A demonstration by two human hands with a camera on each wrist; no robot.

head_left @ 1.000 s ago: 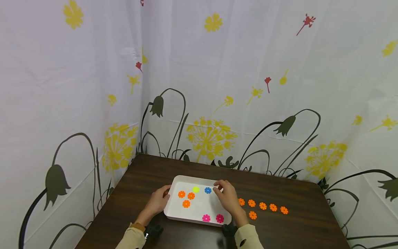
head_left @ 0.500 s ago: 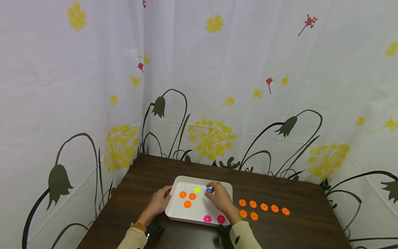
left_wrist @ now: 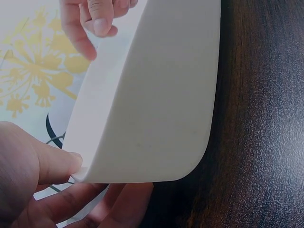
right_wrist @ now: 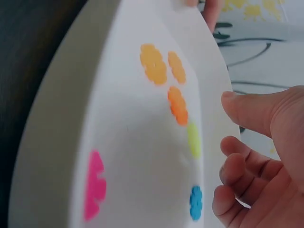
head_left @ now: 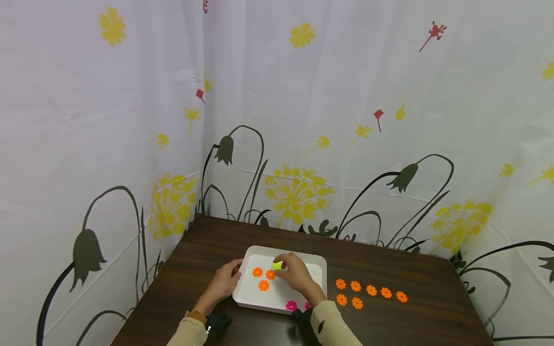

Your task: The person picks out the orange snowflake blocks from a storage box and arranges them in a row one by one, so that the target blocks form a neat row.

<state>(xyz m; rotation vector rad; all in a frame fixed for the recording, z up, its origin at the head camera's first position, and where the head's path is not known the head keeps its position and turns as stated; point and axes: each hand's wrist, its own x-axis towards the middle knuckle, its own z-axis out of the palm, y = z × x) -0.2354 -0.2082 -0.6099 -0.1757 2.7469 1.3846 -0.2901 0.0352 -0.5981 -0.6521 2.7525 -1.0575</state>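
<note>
Left hand (head_left: 223,282): fingers clamped on white tray (head_left: 259,306) at its edge, probably steadying it. Right hand (head_left: 297,274): fingers apart, near yellow disc (head_left: 277,265).

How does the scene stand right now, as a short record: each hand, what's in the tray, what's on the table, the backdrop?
Left hand: grips the tray at its left edge
Right hand: over the tray, holding nothing
In tray: three orange discs, two pink discs, one yellow-green disc, one blue disc
Table: seven orange discs right of the tray, five in the far row, two in the near
Backdrop: flower-print cloth
</note>
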